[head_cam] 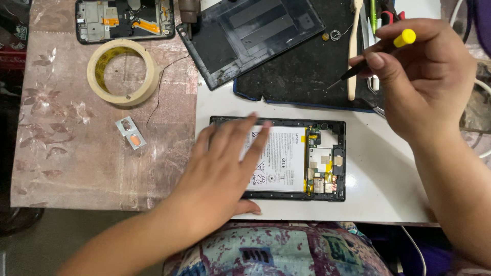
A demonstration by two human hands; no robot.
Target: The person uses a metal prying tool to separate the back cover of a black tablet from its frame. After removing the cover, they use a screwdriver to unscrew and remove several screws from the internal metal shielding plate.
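Observation:
An opened tablet (322,158) lies face down on the white table (378,168), showing a white battery (286,163) and a circuit board at its right end. My left hand (220,174) rests flat on the battery's left part, fingers spread. My right hand (419,76) hovers above and to the right of the tablet, gripping a small screwdriver (368,59) with a yellow cap and black shaft, tip pointing left over the black mat (307,71).
The tablet's dark back cover (250,36) lies on the mat. A roll of masking tape (123,71), a small blister pack (130,134) and another opened device (125,20) sit on the patterned cloth at left. A toothbrush (353,51) lies upright on the mat.

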